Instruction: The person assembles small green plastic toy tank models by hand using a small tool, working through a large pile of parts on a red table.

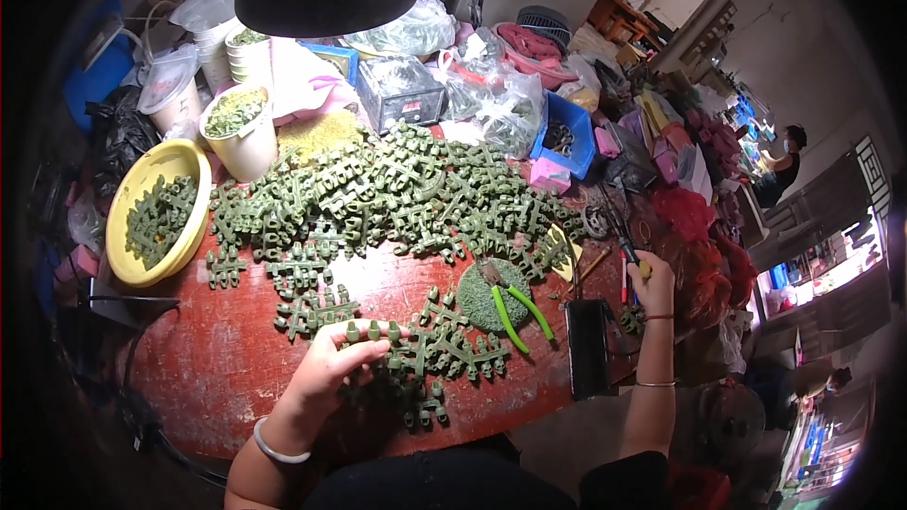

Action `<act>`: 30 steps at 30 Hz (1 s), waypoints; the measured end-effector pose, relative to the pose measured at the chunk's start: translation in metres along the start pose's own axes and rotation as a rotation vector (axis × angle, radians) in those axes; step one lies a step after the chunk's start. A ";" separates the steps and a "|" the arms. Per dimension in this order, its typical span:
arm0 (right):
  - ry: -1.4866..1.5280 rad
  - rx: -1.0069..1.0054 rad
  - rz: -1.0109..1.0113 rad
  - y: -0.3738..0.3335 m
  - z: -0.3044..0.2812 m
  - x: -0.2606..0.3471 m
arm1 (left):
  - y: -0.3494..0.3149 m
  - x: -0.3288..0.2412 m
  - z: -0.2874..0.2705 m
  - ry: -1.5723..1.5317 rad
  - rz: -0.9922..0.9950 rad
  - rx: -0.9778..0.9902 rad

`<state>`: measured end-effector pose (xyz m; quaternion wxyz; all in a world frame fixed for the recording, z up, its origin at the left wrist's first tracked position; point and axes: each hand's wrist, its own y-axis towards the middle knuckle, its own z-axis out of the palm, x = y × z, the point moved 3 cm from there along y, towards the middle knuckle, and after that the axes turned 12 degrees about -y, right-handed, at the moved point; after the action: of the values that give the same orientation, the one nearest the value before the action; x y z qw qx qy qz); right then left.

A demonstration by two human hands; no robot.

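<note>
Left hand: your left hand is resting palm-down, fingers spread loosely, pinning a green plastic sprue flat on the red table so it is not sliding.
Right hand: your right hand is reaching to the table's right edge, fingers curling round a thin yellow-and-red handled tool; how firmly you are gripping it, I cannot tell.
Sprue: it is lying just in front of you, touching your left fingertips.
Nearby: green-handled cutters are lying on a round green pad, close at hand.
Stock: a heap of sprues is sitting beyond, and a yellow bowl on the left is holding more.
</note>
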<state>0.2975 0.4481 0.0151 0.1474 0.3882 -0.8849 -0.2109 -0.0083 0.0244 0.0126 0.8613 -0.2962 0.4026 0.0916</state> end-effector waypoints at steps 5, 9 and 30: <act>0.724 0.413 0.618 0.006 -0.016 0.006 | -0.003 -0.001 -0.005 -0.043 0.005 0.033; 0.779 0.434 0.686 -0.004 -0.032 0.000 | -0.002 -0.001 -0.003 -0.045 -0.004 0.046; 0.375 0.343 0.491 -0.090 -0.076 -0.013 | -0.002 0.001 -0.006 -0.108 -0.028 0.049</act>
<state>0.3944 0.3831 0.0363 0.2863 0.2150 -0.9319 0.0577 -0.0106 0.0198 0.0097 0.8899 -0.2750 0.3538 0.0856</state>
